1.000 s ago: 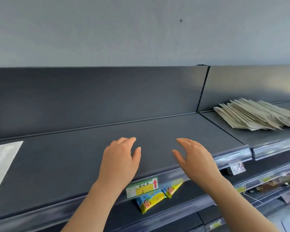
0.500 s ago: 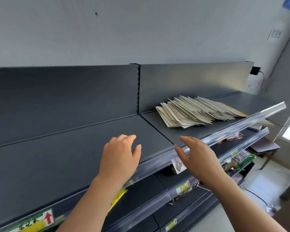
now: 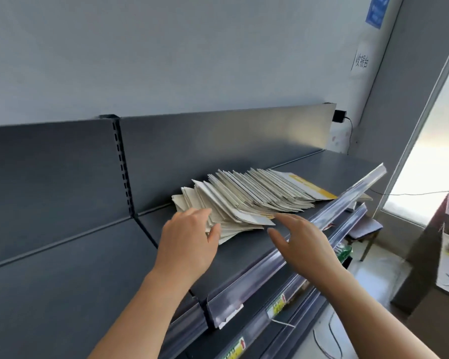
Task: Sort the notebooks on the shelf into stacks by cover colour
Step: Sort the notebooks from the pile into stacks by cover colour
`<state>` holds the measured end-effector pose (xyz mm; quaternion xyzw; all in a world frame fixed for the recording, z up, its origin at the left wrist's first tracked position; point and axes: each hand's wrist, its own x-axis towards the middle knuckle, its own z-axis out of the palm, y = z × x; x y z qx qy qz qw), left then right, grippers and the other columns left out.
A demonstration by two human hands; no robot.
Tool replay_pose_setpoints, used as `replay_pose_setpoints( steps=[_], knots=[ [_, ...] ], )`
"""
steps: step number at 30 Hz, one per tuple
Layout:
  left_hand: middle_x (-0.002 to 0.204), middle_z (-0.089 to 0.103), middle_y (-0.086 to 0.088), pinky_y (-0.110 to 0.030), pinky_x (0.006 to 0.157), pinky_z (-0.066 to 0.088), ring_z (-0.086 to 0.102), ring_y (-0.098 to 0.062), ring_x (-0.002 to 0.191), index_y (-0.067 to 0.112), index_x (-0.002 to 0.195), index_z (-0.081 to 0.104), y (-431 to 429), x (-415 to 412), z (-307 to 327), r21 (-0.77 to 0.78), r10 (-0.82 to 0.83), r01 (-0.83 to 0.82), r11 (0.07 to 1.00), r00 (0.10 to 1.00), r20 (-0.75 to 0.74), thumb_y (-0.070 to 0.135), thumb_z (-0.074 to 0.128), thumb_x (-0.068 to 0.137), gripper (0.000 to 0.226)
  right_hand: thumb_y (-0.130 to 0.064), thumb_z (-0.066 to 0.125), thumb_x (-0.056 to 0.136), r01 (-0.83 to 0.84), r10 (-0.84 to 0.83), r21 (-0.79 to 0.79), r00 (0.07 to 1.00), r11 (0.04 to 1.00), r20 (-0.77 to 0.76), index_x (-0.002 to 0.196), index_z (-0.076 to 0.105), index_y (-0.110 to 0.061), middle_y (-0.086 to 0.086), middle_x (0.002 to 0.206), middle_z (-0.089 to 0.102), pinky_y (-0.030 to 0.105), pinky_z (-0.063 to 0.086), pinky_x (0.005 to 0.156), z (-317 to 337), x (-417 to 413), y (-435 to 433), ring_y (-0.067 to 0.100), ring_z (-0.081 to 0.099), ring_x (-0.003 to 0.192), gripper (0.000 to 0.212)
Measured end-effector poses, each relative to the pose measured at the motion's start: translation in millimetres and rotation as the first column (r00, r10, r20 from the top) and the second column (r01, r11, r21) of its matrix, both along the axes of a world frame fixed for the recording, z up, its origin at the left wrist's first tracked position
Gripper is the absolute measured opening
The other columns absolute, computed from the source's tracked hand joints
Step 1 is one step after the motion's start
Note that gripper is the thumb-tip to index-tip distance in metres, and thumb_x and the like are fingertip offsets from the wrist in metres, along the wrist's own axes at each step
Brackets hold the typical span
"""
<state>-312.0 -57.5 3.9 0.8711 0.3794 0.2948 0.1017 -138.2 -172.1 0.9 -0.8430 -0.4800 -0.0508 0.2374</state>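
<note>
- Pale notebooks [image 3: 249,198] fan across the dark shelf [image 3: 244,257].
- My left hand [image 3: 189,242], fingers relaxed, at their left end.
- My right hand [image 3: 303,244], fingers spread, empty, just beside them.

We are looking at a heap of notebooks [image 3: 244,200] showing cream and off-white covers. At the heap's far right, the end notebook [image 3: 312,189] is wearing a yellow band. Under the heap, the shelf [image 3: 244,252] is showing plain dark grey. Behind the heap, the wall [image 3: 192,60] is reading pale grey. High above and right of it, a sign [image 3: 375,10] is showing blue. Below the heap, a price tag [image 3: 236,350] is showing yellow with a red arrow.
</note>
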Motion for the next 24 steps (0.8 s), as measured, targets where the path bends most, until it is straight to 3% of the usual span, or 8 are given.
replay_pose_setpoints(
  steps=[11,18,24],
  knots=[
    [0.113,0.062,0.001,-0.033,0.089,0.043,0.053,-0.021,0.106,0.018,0.118,0.061,36.7,155.1,5.3,0.046,-0.063,0.065,0.997,0.996,-0.056,0.036,0.046,0.094,0.034,-0.037,0.048,0.094,0.043,-0.041,0.015,0.997,0.999,-0.069,0.132,0.053,-0.021,-0.005,0.135,0.054,0.029,0.038,0.098,-11.6,158.2,32.0,0.016,0.048,0.124,0.041],
    [0.117,0.062,-0.001,-0.034,0.093,0.044,0.053,-0.020,0.110,0.017,0.124,0.059,46.3,262.3,-8.1,-0.008,-0.010,0.010,1.000,0.999,-0.037,0.037,0.044,0.095,0.038,-0.027,0.040,0.098,0.010,-0.021,-0.093,0.993,0.996,-0.117,0.124,0.057,-0.013,0.004,0.131,0.055,0.035,0.042,0.093,-25.3,292.3,61.0,0.025,0.052,0.116,0.034],
    [0.118,0.060,0.000,-0.035,0.094,0.045,0.050,-0.020,0.112,0.021,0.125,0.060,52.5,333.0,-24.4,-0.158,0.088,-0.094,0.983,0.995,-0.050,0.038,0.047,0.094,0.039,-0.022,0.035,0.097,-0.130,0.086,-0.225,0.976,0.966,-0.198,0.101,0.058,-0.008,0.006,0.104,0.059,0.035,0.042,0.079,-52.6,383.4,88.2,0.028,0.055,0.100,0.027]
  ],
)
